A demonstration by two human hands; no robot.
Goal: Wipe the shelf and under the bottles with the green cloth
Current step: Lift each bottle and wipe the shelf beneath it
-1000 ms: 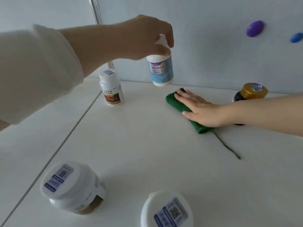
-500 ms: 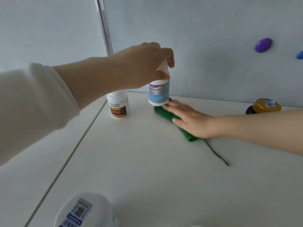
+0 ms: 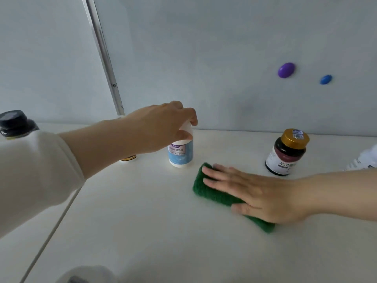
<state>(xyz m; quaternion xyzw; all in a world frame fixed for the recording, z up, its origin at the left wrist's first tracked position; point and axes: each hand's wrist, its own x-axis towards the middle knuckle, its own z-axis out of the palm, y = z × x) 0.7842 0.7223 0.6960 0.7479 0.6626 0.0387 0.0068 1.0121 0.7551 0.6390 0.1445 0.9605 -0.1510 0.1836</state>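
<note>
The left hand (image 3: 161,127) gripped the blue-label bottle (image 3: 180,153) from above, fingers and thumb curled round its white cap. The bottle stood upright, its base on or barely off the shelf (image 3: 142,221); contact could not be confirmed. The right hand (image 3: 255,195) lay flat with straight fingers, pressing the green cloth (image 3: 206,188), which lay folded on the shelf just right of and in front of that bottle, close but apart. Hazard 1: the hold was high, on the cap only, so a sideways release or a cloth stroke into the base would probably tip the bottle. Hazard 2: the gold-capped bottle (image 3: 285,154), farther right of the blue-label bottle and near the right wrist, could be knocked over by a wide stroke. Hazard 3: a partly hidden bottle (image 3: 128,158), just left of the blue-label bottle behind the left forearm, could be struck by that arm. Any footprint under a bottle not lifted would go unwiped.
</note>
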